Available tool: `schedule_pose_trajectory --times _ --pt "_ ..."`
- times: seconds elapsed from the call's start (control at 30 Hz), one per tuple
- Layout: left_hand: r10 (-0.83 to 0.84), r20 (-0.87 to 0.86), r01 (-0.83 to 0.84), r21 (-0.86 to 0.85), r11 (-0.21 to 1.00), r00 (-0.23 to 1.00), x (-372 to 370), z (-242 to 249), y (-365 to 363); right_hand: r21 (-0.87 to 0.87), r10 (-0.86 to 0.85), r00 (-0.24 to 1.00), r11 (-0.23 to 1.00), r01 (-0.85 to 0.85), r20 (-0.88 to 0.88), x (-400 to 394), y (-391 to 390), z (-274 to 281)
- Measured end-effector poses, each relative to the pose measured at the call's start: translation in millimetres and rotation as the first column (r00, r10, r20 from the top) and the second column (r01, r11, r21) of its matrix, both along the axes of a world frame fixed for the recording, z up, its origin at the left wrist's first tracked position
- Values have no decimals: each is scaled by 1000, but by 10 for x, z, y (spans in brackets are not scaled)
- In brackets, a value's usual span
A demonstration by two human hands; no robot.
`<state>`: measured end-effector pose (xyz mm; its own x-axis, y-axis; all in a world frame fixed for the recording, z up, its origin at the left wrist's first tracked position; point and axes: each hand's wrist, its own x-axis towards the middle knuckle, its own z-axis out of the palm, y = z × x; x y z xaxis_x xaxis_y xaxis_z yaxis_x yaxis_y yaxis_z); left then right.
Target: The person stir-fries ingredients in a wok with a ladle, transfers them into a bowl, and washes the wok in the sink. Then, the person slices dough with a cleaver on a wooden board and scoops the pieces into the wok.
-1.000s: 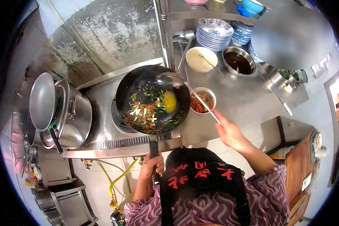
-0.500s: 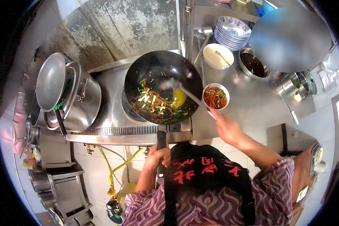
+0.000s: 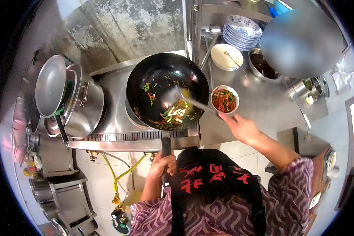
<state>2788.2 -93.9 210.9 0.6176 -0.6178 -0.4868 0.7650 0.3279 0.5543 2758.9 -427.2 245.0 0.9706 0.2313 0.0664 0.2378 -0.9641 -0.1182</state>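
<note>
My left hand (image 3: 164, 164) is wrapped round the black handle of a dark wok (image 3: 147, 76), which sits over the stove burner. In my right hand (image 3: 243, 129) is a long-handled metal cooking utensil (image 3: 202, 106). Its head is inside the wok and too blurred to tell a ladle from a spatula. Chopped food (image 3: 177, 112), with white strips, green bits and red-orange shreds, lies mostly in the near right part of the wok. A few shreds cling further left. Just right of the wok stands a white bowl of mixed shredded vegetables (image 3: 225, 101).
On the steel counter (image 3: 259, 102) are a cream-filled-looking white bowl (image 3: 220, 63) with a spoon, a pot of dark liquid (image 3: 261, 67) and stacked patterned bowls (image 3: 244, 37). A large steel pot (image 3: 88, 114) and a pan (image 3: 51, 86) stand left of the wok.
The utensil's head has swept left and slightly down in the wok. The food has gathered from the left and middle toward the near right. My left hand keeps its hold on the handle.
</note>
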Motion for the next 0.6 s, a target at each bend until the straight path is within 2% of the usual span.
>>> schedule_pose_trajectory --times 0.03,0.1,0.2,0.23,0.33,0.43,0.53,0.6 --pt "-12 18 12 33 999 1000 8 19 -9 44 -68 997 997 67 33 150 141 51" --pt "-36 54 31 92 995 998 -6 56 -73 230 -98 978 972 55 183 487 406 -14" --pt "-59 70 52 108 993 996 17 77 -130 379 -139 981 922 77 137 515 654 -78" --pt "-76 97 63 136 989 992 29 55 -141 355 -90 959 935 -12 269 464 582 -205" --pt "-41 87 33 84 996 995 66 72 -243 34 -67 998 997 66 17 -328 -10 -83" --pt "-77 139 62 108 992 987 79 -32 -343 -2 -45 977 999 46 207 -495 -368 -35" --pt "-106 164 83 142 986 981 120 -1 -466 -40 -46 947 997 61 319 -338 -304 17" --pt "-103 157 80 147 986 982 118 2 -531 -102 49 922 995 -11 385 -335 -407 21"
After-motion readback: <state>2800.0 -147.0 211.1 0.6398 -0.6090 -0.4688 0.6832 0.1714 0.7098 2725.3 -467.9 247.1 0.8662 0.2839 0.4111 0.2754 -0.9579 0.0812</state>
